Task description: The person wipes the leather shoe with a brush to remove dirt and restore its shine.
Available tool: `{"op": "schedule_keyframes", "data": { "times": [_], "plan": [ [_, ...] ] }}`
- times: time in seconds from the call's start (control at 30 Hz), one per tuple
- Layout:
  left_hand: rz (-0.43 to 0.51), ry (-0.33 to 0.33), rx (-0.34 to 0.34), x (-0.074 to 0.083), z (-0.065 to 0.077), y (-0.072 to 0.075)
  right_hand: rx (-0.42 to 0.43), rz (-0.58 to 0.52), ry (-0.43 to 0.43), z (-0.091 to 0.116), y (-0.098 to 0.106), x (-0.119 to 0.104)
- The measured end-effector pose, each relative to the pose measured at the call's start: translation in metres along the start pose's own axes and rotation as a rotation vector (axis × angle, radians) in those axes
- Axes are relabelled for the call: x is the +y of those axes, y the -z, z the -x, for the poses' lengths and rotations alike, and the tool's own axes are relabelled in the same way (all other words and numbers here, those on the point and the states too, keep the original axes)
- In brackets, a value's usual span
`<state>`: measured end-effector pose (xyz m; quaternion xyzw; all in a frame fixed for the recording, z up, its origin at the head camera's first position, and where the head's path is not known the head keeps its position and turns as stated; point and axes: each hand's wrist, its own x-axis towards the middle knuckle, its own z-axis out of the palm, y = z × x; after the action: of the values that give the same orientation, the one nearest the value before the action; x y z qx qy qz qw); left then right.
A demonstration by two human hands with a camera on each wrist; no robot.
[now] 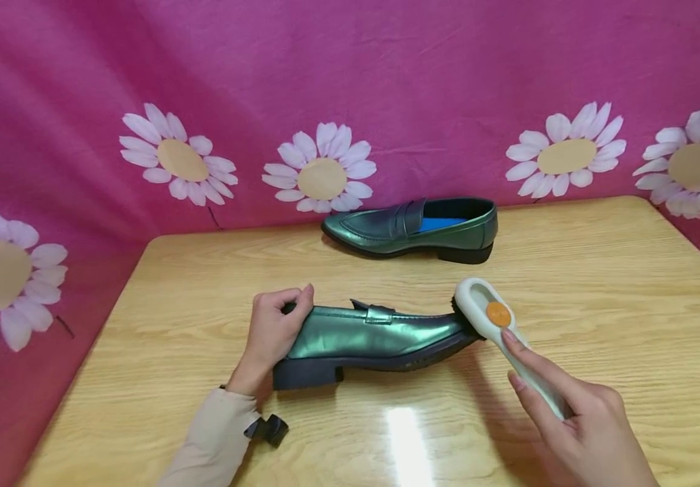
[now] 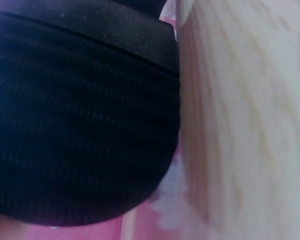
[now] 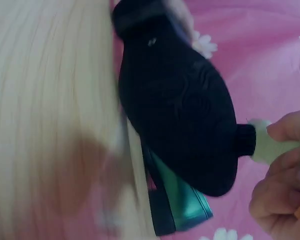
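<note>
My left hand grips a shiny green loafer by its heel end. The shoe is held sole downward over the table, toe pointing right. In my right hand is a pale shoe brush with an orange button; a finger lies beside the button. Its dark bristles meet the toe of the shoe. The black sole faces the right wrist camera, where the right-hand fingers hold the brush. The ridged heel underside fills much of the left wrist view, hiding most of the left hand.
A matching green loafer with a blue insole stands at the table's back edge, toe to the left. Under both hands is a light wood table. Behind it hangs a pink cloth printed with white daisies.
</note>
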<state>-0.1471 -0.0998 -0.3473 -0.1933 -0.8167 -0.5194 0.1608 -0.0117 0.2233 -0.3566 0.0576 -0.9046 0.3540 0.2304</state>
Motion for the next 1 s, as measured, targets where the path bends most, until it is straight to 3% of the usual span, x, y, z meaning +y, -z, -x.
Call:
{"op": "schedule_keyframes", "data": {
  "times": [0.1,0.2,0.33,0.5,0.8,1.0],
  "plan": [
    [0.004,0.003,-0.015,0.000,-0.002,-0.001,0.066,0.084,0.065,-0.003,0.004,0.009],
    [0.012,0.006,-0.031,0.000,-0.002,-0.002,0.110,0.137,0.023,-0.006,0.009,0.019],
    [0.021,0.004,-0.044,0.000,-0.003,-0.002,0.088,0.117,-0.095,-0.005,0.012,0.022],
    [0.031,-0.004,-0.049,-0.001,-0.003,-0.002,0.090,0.075,-0.074,-0.003,0.011,0.020],
    [0.024,0.004,-0.045,0.000,-0.002,0.000,0.025,0.135,-0.195,-0.007,0.016,0.035],
    [0.021,-0.003,-0.042,0.000,0.000,0.001,0.001,0.068,-0.184,-0.006,0.016,0.032]
  ]
}}
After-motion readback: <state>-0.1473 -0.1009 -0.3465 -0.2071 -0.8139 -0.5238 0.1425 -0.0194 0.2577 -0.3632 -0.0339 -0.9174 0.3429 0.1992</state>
